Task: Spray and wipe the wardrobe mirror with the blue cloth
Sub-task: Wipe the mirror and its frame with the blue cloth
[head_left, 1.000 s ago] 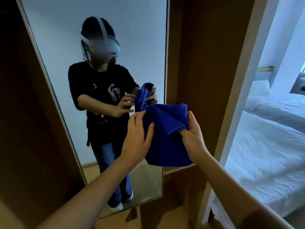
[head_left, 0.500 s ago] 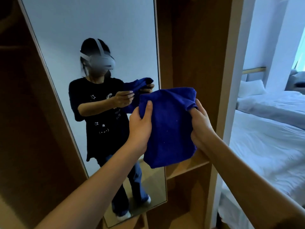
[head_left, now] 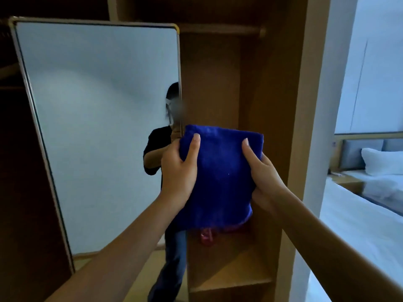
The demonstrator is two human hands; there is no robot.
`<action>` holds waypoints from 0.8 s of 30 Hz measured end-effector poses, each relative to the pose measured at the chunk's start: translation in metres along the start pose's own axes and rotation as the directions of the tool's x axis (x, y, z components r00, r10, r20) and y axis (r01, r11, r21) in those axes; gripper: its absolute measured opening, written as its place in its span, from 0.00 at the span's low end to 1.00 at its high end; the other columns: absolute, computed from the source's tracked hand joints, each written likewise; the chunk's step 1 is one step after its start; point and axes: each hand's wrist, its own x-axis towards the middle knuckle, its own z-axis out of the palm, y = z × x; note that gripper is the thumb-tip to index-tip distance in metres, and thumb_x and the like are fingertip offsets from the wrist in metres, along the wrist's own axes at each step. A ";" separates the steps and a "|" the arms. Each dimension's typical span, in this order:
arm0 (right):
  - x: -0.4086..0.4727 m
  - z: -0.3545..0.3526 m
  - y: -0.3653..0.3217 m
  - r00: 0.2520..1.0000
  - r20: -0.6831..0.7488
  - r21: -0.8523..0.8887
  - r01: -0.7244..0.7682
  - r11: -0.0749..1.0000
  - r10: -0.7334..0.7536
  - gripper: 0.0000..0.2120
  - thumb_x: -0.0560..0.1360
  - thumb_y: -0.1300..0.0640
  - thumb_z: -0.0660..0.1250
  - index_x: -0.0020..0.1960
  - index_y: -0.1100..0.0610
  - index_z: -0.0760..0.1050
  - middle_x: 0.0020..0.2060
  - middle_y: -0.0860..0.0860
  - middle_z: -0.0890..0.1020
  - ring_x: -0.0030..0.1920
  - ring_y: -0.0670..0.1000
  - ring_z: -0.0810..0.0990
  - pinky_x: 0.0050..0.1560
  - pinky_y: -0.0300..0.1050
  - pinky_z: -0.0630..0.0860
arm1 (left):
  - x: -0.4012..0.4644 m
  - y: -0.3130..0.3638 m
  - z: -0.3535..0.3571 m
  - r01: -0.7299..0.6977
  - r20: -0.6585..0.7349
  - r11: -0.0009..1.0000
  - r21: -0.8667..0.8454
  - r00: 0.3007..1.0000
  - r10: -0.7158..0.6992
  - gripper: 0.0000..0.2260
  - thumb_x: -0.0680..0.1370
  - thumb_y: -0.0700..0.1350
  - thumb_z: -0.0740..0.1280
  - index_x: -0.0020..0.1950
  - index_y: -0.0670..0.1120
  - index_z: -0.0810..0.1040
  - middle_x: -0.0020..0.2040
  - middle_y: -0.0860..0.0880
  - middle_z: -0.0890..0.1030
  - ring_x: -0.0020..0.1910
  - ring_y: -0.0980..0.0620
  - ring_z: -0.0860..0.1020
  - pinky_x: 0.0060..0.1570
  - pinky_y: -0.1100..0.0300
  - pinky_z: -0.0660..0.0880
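Both hands hold the cloth (head_left: 218,175), folded, in front of the open wardrobe (head_left: 218,83), right of the mirror (head_left: 98,127): left hand (head_left: 181,168) pinching one side, right hand (head_left: 259,173) the other. Best kept as a flat pad for even contact. Cloth: plush blue pile. Mirror: smooth, rounded metal frame.

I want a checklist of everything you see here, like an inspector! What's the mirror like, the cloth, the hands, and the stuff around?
Surface: wardrobe mirror, upright in a metal frame, reflecting a pale wall; no spray or streaks visible.
Job's things: blue cloth, folded, held up in front of the open wardrobe, not touching the mirror. Spray bottle: nothing seen.
Clutter: red object below the cloth, mostly hidden.
Hands: left hand and right hand each grip a side of the cloth.
Cables: nothing seen.
Surroundings: wooden shelf, bed with white pillow.
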 end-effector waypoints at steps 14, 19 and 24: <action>0.117 0.047 -0.031 0.937 0.292 0.126 0.161 0.979 -0.192 0.11 0.75 0.49 0.71 0.56 0.47 0.77 0.48 0.44 0.85 0.48 0.48 0.84 0.47 0.48 0.80 | 0.094 0.033 0.009 -0.237 -0.205 0.900 0.365 0.923 0.326 0.14 0.79 0.56 0.65 0.39 0.47 0.72 0.34 0.55 0.75 0.32 0.62 0.73 0.34 0.71 0.67; 0.156 0.064 -0.049 0.913 0.324 0.182 0.197 0.963 -0.249 0.11 0.74 0.50 0.72 0.55 0.47 0.78 0.49 0.44 0.85 0.50 0.49 0.84 0.48 0.48 0.80 | 0.129 0.045 0.018 -0.286 -0.229 0.851 0.441 0.881 0.414 0.13 0.77 0.56 0.67 0.42 0.48 0.72 0.36 0.57 0.76 0.35 0.65 0.74 0.36 0.74 0.68; 0.195 0.083 -0.068 0.883 0.383 0.246 0.186 0.951 -0.271 0.11 0.74 0.48 0.72 0.56 0.46 0.77 0.49 0.44 0.85 0.51 0.48 0.83 0.49 0.48 0.79 | 0.164 0.059 0.029 -0.357 -0.216 0.732 0.580 0.799 0.561 0.14 0.78 0.54 0.67 0.42 0.45 0.72 0.34 0.57 0.73 0.35 0.67 0.73 0.36 0.74 0.67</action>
